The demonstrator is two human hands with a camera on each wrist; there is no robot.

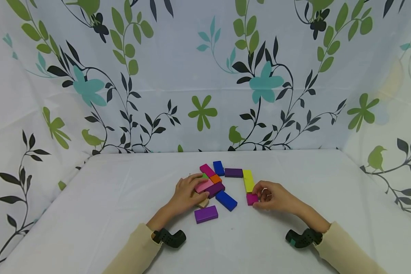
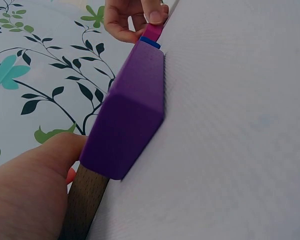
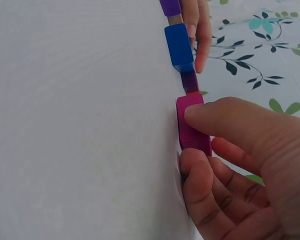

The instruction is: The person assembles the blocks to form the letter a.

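Note:
At the right, my right hand (image 1: 273, 196) pinches a magenta block (image 1: 252, 199), thumb on one face and curled fingers at its end in the right wrist view. That block sits against the near end of a yellow block (image 1: 248, 180). My left hand (image 1: 186, 192) rests over a cluster, its fingers extended across a pink block (image 1: 203, 185) and a green block (image 1: 204, 176). Its thumb reaches over a wooden block (image 1: 203, 203) toward a dark purple block (image 1: 216, 189). An orange block (image 1: 216, 179) and another pink block (image 1: 207, 170) adjoin the cluster.
A purple block (image 1: 206, 214) lies nearest me, and a blue block (image 1: 226, 200) lies between the hands. Behind are a second blue block (image 1: 218, 168) and a dark purple block (image 1: 233, 172) meeting the yellow one. A patterned curtain (image 1: 171, 76) borders the white table (image 1: 123, 179).

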